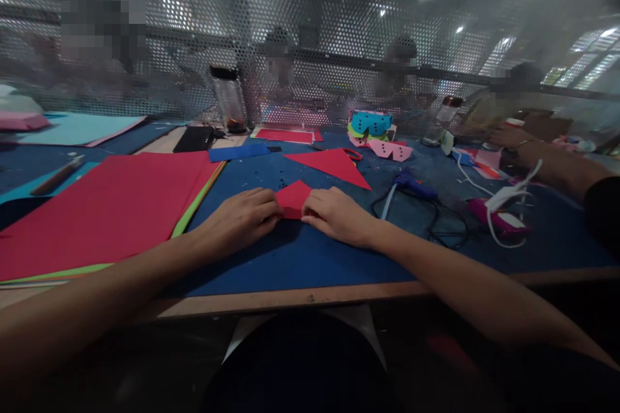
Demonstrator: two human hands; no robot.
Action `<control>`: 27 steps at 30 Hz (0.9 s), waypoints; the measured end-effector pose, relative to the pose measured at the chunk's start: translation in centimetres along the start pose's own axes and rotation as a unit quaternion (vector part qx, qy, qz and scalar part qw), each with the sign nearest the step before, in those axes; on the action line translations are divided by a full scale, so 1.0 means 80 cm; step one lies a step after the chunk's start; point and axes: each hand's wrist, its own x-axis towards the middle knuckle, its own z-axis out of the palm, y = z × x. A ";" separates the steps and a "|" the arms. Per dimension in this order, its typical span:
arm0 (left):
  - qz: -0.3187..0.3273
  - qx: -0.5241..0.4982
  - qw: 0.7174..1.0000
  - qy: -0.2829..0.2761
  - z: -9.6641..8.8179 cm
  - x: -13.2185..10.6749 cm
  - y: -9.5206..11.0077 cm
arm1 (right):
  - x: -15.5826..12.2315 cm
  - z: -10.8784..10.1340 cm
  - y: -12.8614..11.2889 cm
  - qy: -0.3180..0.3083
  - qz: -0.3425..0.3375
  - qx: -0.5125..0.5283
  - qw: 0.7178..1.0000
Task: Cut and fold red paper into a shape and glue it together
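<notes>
At the far left, light-blue sheets (92,130) lie flat, and nearer the person a wooden-handled tool (57,175) rests at a slant. Next to it is a broad stack of red sheets (111,206), with green and orange edges showing beneath on its right side. Behind the stack lie a black flat object (192,139), probably a phone though the view is dim there, and an upright glass bottle (228,100). A blue strip (239,152) touches the stack's top right corner.

The left hand (249,213) has its fingers curled narrowly on the left edge of a small red paper (293,199), which lies on the blue tabletop (285,264) at the middle, near the front edge. The right hand (336,214) pinches its right edge, fingers likewise bent in.

Just beyond lies a larger red triangle (334,166), with orange-handled scissors (357,154) by it; behind stand blue and pink cut-outs (371,122) with dark dots. Further right come a blue glue gun (415,184) with a dark cord, a magenta tool (498,216) under a white cable, and another person's hand (514,135)
</notes>
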 end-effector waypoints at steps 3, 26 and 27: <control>-0.007 -0.027 1.000 -0.005 -0.001 -0.003 -0.001 | 0.000 0.001 0.001 -0.001 -0.008 -0.004 1.000; -0.068 -0.183 0.979 -0.061 -0.010 -0.004 -0.032 | 0.003 -0.007 0.004 -0.027 0.095 0.042 0.994; -0.069 -0.187 0.978 -0.065 -0.011 -0.004 -0.034 | 0.003 -0.007 0.004 -0.026 0.095 0.045 0.994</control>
